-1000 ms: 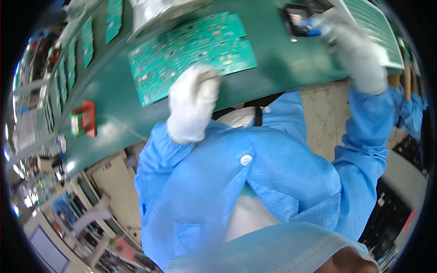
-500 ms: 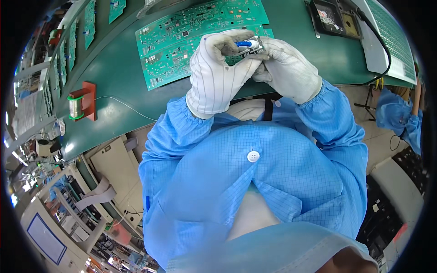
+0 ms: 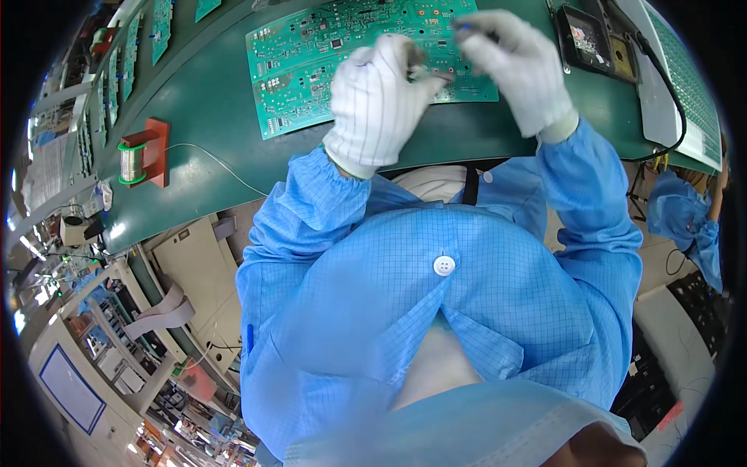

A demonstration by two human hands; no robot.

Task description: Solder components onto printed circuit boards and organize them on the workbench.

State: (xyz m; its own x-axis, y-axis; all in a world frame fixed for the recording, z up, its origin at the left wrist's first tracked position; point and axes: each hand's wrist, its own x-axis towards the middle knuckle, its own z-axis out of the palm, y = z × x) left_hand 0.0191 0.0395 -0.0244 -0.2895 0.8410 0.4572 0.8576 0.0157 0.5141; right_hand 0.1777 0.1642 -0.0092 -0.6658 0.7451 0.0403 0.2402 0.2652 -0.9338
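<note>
Both my hands wear white striped gloves with grey-soiled fingertips. My left hand hovers at the near edge of a large green circuit board, its thumb apart from the curled fingers and nothing visible in the gap. Farther right and higher, my right hand is smeared by motion above the board's right end. Its fingertips pinch a small part of which only a dark blue spot shows; the rest is hidden. Small chips and solder points cover the board, which lies flat on the green bench mat.
On the left, a solder wire spool sits in a red holder, its wire trailing toward me. Several green boards stand at the far left. A black tray of small parts lies right, beside a white-framed panel and black cable.
My hands, together around a small metal part with a blue shaft, have separated. The right hand has moved up and right with something blue at its fingertips. The view has shifted slightly.
</note>
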